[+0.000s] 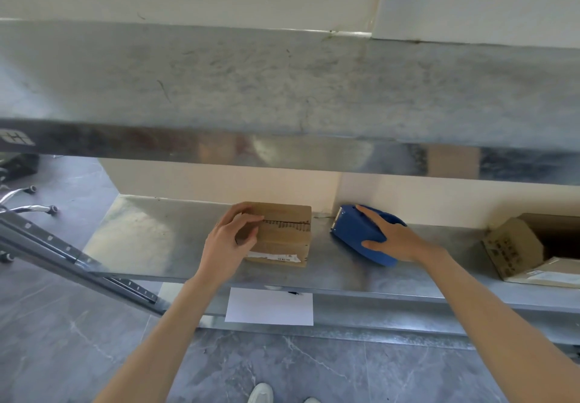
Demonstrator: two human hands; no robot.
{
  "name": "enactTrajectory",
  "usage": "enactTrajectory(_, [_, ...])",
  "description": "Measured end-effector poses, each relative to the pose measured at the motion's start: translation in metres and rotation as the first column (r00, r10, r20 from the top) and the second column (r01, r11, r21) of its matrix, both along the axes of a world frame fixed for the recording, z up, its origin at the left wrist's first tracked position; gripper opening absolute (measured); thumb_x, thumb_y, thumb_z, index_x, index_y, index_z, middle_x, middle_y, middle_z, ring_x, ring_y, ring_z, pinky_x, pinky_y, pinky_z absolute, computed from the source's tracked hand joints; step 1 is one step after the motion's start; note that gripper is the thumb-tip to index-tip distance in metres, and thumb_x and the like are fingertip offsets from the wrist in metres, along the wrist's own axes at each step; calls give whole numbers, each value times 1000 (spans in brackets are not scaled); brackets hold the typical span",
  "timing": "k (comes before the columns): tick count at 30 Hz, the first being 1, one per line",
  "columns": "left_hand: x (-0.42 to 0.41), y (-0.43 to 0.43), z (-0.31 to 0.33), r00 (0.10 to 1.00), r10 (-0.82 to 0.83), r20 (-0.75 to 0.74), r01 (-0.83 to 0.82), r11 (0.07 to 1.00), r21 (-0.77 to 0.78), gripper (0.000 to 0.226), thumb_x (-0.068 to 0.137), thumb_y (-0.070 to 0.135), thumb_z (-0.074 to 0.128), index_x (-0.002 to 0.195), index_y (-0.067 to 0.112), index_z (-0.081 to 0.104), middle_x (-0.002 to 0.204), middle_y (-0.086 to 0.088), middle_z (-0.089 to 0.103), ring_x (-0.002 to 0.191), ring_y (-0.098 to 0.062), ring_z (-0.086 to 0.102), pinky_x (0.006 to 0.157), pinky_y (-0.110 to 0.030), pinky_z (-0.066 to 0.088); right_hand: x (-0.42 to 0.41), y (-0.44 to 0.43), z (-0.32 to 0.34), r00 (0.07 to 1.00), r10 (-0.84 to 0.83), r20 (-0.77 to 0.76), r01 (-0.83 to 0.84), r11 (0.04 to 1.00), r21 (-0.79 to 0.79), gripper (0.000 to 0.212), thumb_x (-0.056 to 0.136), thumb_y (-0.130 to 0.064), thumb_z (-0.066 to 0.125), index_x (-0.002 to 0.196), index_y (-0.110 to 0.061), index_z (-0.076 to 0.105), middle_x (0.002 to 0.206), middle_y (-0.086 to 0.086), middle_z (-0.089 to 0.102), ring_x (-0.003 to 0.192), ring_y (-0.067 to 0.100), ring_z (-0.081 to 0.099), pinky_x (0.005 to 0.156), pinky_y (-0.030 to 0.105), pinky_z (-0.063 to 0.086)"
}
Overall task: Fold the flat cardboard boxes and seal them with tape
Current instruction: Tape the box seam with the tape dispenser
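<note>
Squarely on the lower metal shelf [150,239] sat a small cardboard box [284,234], its flaps closed, its top seam running left to right along the shelf's length and a printed label on its near edge; it looked nearly square, so its long axis was hard to judge. The left arm reached forward and up, and the left hand [226,242] gripped the box's left end, fingers curled over the top, thumb on the near side. Just right of the box lay a blue tape dispenser [353,234], angled with its toothed end toward the box's far right corner. The right hand [394,239] clasped it, forefinger stretched along the top, thumb pressed against the near side. Well right of the box stood an open carton [514,245]. Below the box, a white sheet [270,307] hung on the shelf's front edge.
</note>
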State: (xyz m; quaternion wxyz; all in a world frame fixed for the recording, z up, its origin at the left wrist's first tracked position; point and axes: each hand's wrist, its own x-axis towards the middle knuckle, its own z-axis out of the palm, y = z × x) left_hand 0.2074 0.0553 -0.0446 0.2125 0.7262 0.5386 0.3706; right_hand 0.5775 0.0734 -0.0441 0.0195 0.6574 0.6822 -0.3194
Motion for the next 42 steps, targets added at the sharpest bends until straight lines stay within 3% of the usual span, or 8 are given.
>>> enactTrajectory(5, [-8,7,-3,995,-65,80,72,994,-85,25,91,2,65,109,18,73,136,14,55,141,-5,34,110,-15,30,-6,-17,2,992,-68,-105,75,995,66,79,92,-32,67,150,-51,16,137,2,55,111,29,59,98,45,48])
enactTrajectory(9, [-10,6,2,975,-108,192,133,983,-124,35,91,-5,63,110,24,71,132,9,56,125,-1,51,95,-18,43,-14,-32,12,987,-95,-127,110,987,114,74,92,-28,65,147,-52,20,135,3,57,108,34,60,93,48,50])
enactTrajectory(14, [-13,6,5,962,-117,248,157,977,-148,28,91,-1,64,111,18,67,129,16,57,117,5,53,85,-22,50,-23,-49,38,996,-69,-52,77,981,176,76,93,-32,64,145,-55,14,99,18,67,71,35,62,63,39,50])
enactTrajectory(20, [-15,7,2,942,-95,322,150,977,-149,21,92,1,63,106,15,68,126,14,62,116,4,56,85,-12,49,-60,-55,84,999,15,30,-26,914,405,73,94,-38,58,145,-57,10,62,-9,48,58,6,49,57,24,34])
enactTrajectory(25, [-13,10,1,905,-4,426,109,969,-222,25,94,4,62,112,22,65,115,12,67,111,4,57,80,-10,45,-112,-46,104,991,107,75,-131,844,520,67,97,-50,48,141,-61,-1,68,-11,54,60,9,52,56,25,35])
enactTrajectory(33, [-16,13,3,861,-23,507,163,959,-232,37,89,-2,65,110,28,61,113,15,66,113,3,57,91,-30,54,-158,-30,83,949,283,135,-311,794,522,79,99,-51,49,136,-71,-19,85,-16,59,68,11,49,52,20,30])
enactTrajectory(37, [-26,22,5,865,-61,498,227,933,-280,40,86,-4,67,105,31,63,107,23,67,112,5,58,92,-32,51,-153,-26,73,940,307,151,-341,812,473,80,100,-48,47,133,-73,-22,84,-9,63,69,18,58,59,32,48])
enactTrajectory(42, [-40,40,23,810,-107,576,278,936,-217,39,90,-11,59,107,23,65,113,2,71,116,-8,62,90,-22,49,-153,-25,74,947,297,124,-321,828,459,77,100,-49,47,134,-73,-18,79,-9,60,68,18,58,65,35,52])
